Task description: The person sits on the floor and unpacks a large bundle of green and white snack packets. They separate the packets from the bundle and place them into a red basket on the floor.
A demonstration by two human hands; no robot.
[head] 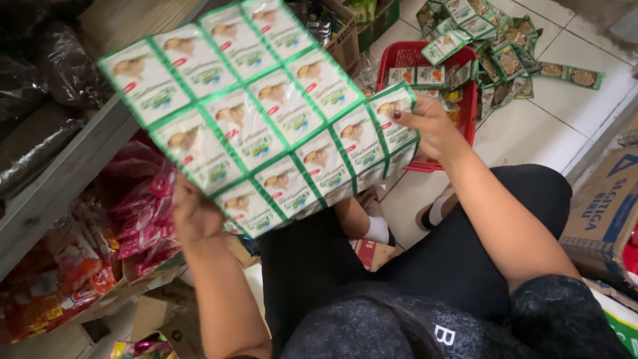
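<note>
1. Green-and-white sheet of joined foil sachets (pixel 266 116), several rows of small packets still attached at their seams, is held up flat in front of the person, above the lap and beside the shelving.
2. Judging by the way it bows and its lower edge curls, the sheet looks light, thin and floppy; the glossy film is probably slippery, and the seams between packets seem the likeliest places to tear.
3. Left hand (pixel 194 216) grips the lower left edge from behind, fingers mostly hidden by the sheet.
4. Right hand (pixel 425 126) is closed in a pinch on the right-hand edge, thumb on the front face.
5. Holding two opposite edges, as here, seems the sound way to keep it spread; a single corner would likely let it sag and fold.
6. Pale tiled floor (pixel 565 113) lies below, with a red plastic basket (pixel 468 106) of sachets and a loose heap of green sachet strips (pixel 505 53) beyond it.
7. Grey shelf edge (pixel 73 166) runs along the left, above pink and red snack packets (pixel 139 213); a brown cardboard box (pixel 605 213) stands at the right, so the space is tight.
</note>
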